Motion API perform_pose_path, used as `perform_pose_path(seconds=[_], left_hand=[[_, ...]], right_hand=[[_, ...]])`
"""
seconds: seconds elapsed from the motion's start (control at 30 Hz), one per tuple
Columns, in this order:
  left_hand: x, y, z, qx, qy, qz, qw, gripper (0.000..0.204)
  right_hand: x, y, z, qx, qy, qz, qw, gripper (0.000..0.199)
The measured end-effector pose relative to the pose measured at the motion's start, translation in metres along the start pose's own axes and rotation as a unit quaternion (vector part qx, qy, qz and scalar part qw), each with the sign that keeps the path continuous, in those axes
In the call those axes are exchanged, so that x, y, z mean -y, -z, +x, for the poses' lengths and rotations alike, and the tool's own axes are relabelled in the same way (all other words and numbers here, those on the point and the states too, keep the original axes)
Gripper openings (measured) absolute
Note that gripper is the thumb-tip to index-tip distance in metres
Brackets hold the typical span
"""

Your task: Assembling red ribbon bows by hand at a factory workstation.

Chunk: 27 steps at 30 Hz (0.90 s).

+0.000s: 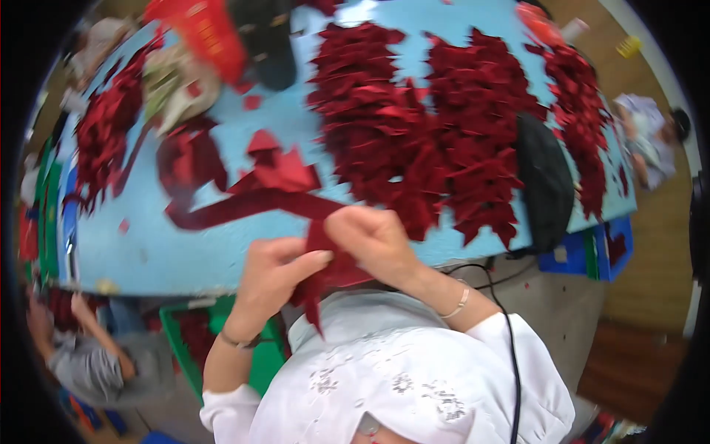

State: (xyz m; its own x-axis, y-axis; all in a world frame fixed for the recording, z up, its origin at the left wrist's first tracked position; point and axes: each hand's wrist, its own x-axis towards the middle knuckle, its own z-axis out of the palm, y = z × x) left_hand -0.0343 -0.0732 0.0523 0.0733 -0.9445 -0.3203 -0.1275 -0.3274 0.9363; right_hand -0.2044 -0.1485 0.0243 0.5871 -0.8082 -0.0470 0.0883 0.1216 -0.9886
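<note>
A dark red velvety ribbon (259, 201) runs across the table's near part from a loose coil (185, 163) to my hands. My right hand (373, 240) is closed on the ribbon in front of my body. Folded red ribbon (319, 240) hangs between both hands, one pointed tail dropping below my left hand (277, 277). The left hand pinches this folded part between thumb and fingers. Just beyond the ribbon lies a small heap of brighter red pieces (277, 166). How the folds are layered is partly hidden by my fingers.
Long rows of red bows (370, 111) and another stack (477, 126) cover the blue table (148, 259). A black bag (543, 185) lies at the right edge. A green crate (181, 337) stands below the left edge. A black cable (510, 348) crosses my right side. Other people sit nearby.
</note>
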Motion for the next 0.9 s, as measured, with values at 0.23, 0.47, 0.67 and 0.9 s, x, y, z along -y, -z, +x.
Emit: perform_pose_path(seconds=[0.23,0.47,0.67,0.9], left_hand=[[0.007,-0.004,0.001,-0.02,-0.023,-0.099,0.995,0.018],[-0.003,-0.003,0.006,0.072,0.024,-0.107,0.991,0.021],[-0.004,-0.003,0.008,0.147,0.044,-0.207,0.966,0.035],[-0.004,0.003,0.005,0.136,0.036,-0.201,0.969,0.042]], right_hand=[[-0.005,0.004,-0.005,0.035,0.036,0.032,0.998,0.012],[-0.007,0.015,-0.007,-0.003,-0.022,0.037,0.999,0.008],[-0.006,0.027,-0.003,0.012,-0.037,0.112,0.993,0.009],[-0.01,0.025,-0.001,0.006,-0.051,0.122,0.991,0.024]])
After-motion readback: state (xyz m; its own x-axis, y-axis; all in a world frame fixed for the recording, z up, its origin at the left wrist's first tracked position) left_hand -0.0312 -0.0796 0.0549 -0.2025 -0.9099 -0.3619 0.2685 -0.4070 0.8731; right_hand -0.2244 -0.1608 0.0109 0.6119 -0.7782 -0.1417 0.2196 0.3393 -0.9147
